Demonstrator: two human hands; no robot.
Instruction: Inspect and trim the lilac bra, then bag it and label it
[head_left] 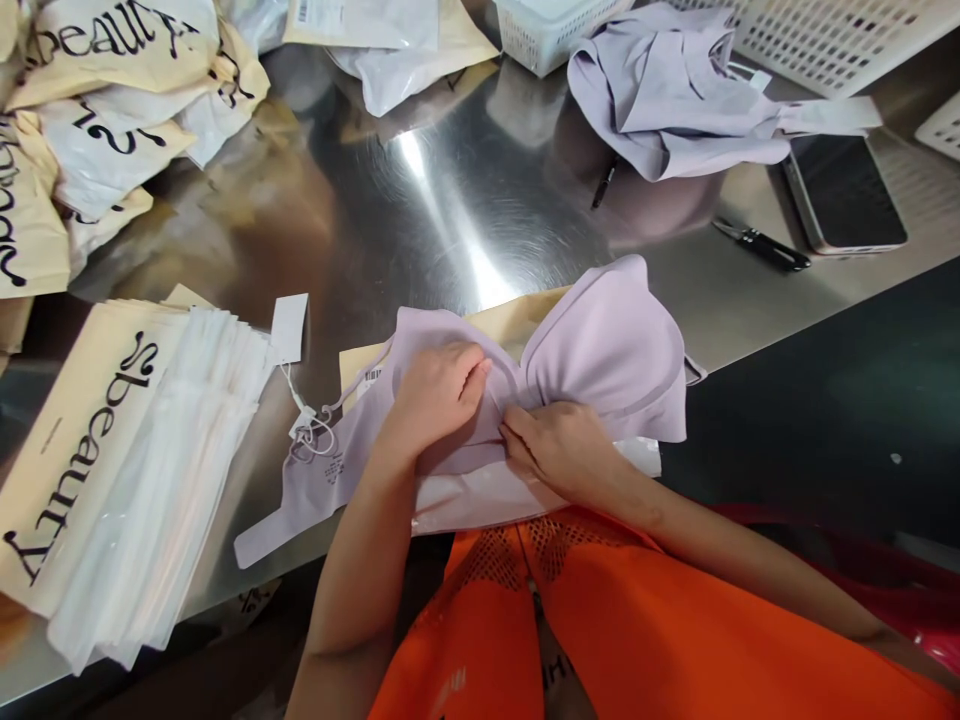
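A lilac bra (607, 345) lies on the steel table (465, 190) near its front edge, on top of a cream packaging bag (510, 320) and a clear plastic sleeve (480, 500). My left hand (439, 395) presses on the left cup, its fingers curled against the fabric. At the middle of the bra, my right hand (559, 450) pinches the fabric between the two cups. A white hang tag (289, 327) on a string trails from the bra's left strap.
A stack of cream "Beauty" bags and clear sleeves (127, 460) lies at the left. More filled bags (97, 110) pile up at the back left. Another lilac garment (675, 95), white baskets (825, 35), a phone (844, 195), small snips (761, 245) and a pen (604, 182) lie at the back right.
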